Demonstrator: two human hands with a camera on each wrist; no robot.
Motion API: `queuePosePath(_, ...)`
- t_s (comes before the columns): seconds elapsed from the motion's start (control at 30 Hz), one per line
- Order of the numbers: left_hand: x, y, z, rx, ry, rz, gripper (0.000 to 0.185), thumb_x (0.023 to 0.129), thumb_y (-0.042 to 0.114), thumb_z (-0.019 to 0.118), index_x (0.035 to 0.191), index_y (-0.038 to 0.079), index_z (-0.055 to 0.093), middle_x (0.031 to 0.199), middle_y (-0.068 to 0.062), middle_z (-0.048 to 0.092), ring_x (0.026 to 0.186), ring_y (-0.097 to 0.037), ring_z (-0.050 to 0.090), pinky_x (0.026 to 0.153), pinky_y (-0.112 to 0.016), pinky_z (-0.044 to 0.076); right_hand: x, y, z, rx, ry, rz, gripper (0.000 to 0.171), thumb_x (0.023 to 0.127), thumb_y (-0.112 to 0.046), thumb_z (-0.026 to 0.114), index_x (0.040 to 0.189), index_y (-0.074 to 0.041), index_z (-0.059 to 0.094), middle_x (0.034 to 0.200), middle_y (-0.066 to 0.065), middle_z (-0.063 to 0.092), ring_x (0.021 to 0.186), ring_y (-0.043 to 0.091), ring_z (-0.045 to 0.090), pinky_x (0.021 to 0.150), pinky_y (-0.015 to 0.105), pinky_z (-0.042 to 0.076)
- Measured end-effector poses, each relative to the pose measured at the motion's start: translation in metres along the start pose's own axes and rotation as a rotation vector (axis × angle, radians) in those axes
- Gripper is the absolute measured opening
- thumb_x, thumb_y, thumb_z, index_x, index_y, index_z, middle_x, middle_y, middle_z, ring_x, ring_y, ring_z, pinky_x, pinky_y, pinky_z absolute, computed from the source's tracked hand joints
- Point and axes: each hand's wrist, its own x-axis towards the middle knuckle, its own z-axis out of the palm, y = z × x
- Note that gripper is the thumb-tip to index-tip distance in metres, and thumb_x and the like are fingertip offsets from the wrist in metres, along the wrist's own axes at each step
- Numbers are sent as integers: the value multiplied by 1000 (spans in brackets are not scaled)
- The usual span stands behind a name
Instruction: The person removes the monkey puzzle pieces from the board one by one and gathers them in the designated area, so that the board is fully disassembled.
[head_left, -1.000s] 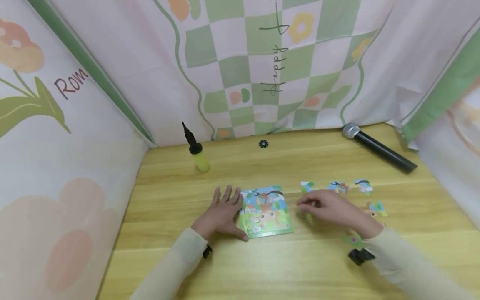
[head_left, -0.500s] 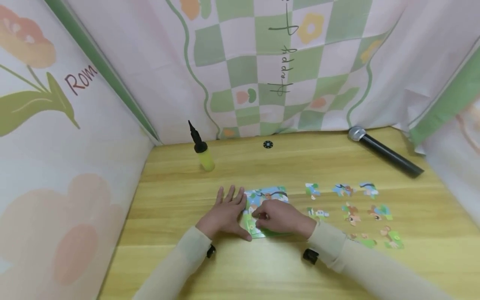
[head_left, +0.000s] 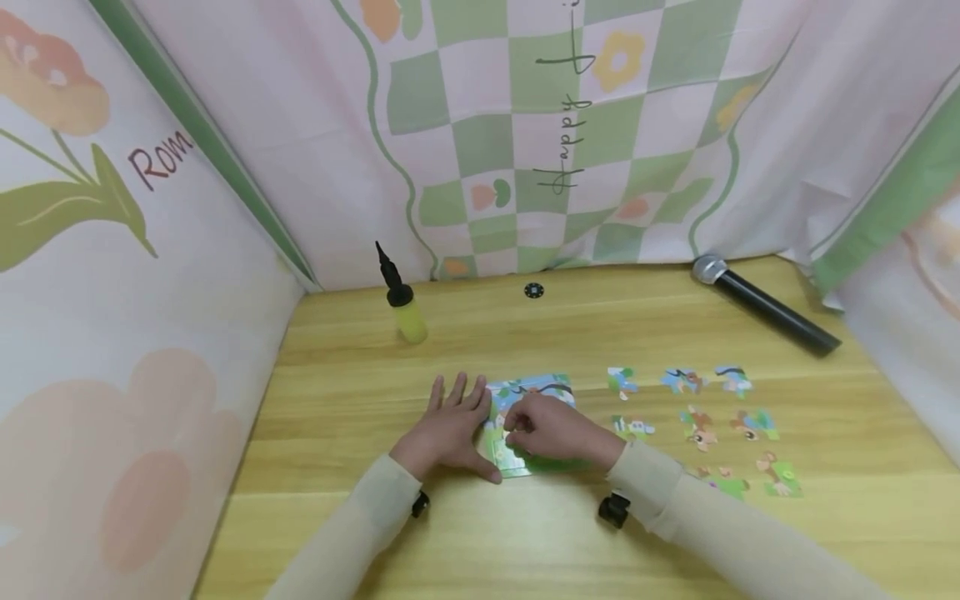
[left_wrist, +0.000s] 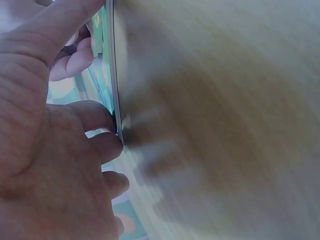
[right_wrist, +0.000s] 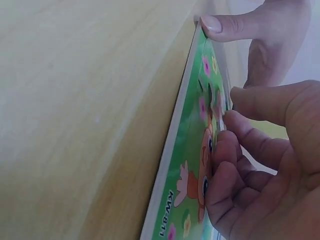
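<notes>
A square jigsaw board (head_left: 528, 385) with an animal picture lies on the table. My left hand (head_left: 447, 433) rests spread along its left side, fingers straight, thumb at the near left corner. Over the board's lower part is my right hand (head_left: 558, 429), fingers curled. In the right wrist view its thumb and forefinger pinch a small puzzle piece (right_wrist: 218, 106) slightly raised at the board's face; most of that piece is hidden. The left wrist view shows the left fingertips (left_wrist: 107, 147) against the board's edge.
Several loose puzzle pieces (head_left: 699, 428) lie in rows to the right, partly behind the right sleeve. A microphone (head_left: 776, 312) lies at the back right. A small yellow pump with a black nozzle (head_left: 409, 320) stands at the back left, and a black disc (head_left: 534, 290) lies near the curtain.
My right hand has moved left from beside the loose pieces onto the board and has barely shifted in the last half second. The left hand stays at the board's left side.
</notes>
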Motion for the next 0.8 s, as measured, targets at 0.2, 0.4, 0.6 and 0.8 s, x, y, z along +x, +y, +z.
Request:
queuePosePath(0.2,1,0,1,-6,3,-7,132,66,79,76,162,9,18,167,-11,2,152,-37,-7,115,-57,-15,-3,-1,2,65,14,1,7,95,-5,68,102,-7,68,78,-6,67,65,5,63,75,33,56)
queuePosePath(0.4,-2,-5,8,-32,12,-10,134,65,80,75,162,9,18,167,-10,1,151,-36,-9,114,-57,-18,-18,-4,1,173,72,-51,9,96,-3,68,103,-9,67,88,-3,69,78,11,67,71,28,58)
queuePosePath(0.6,-8,-8,12,-35,19,-18,135,63,79,77,162,8,18,167,-10,1,151,-36,-9,112,-58,-21,-62,5,-18,248,95,36,11,95,-20,73,105,-17,69,94,-7,69,87,13,67,77,30,58)
queuePosePath(0.8,1,-1,6,-23,20,22,135,64,79,76,162,7,18,167,-11,1,152,-37,-8,113,-58,-20,-132,33,-52,196,77,149,14,96,-20,72,106,-11,70,95,-4,70,87,14,68,76,29,58)
